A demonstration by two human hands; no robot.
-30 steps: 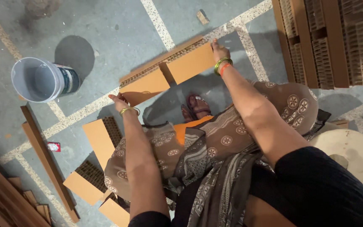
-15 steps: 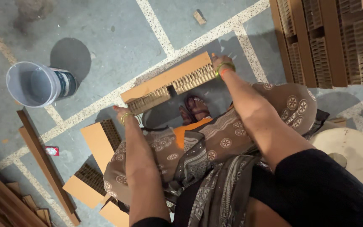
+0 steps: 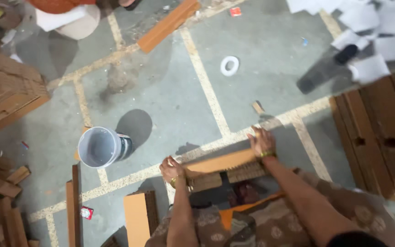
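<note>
I see my left hand [image 3: 172,169] gripping the left end of a folded cardboard piece [image 3: 220,168], fingers curled around its edge, while my right hand [image 3: 261,142] presses on the right end with fingers spread narrow over the top edge. The cardboard piece sits on edge across the grey floor [image 3: 170,91], just in front of my knees, straddling a pale painted line. A white bucket [image 3: 100,147] stands to the left, apart from my left hand. A roll of white tape [image 3: 229,65] lies farther out on the floor. Flat cardboard strips [image 3: 136,224] lie beside my left arm, and stacked cardboard [image 3: 376,137] rests on the right
</note>
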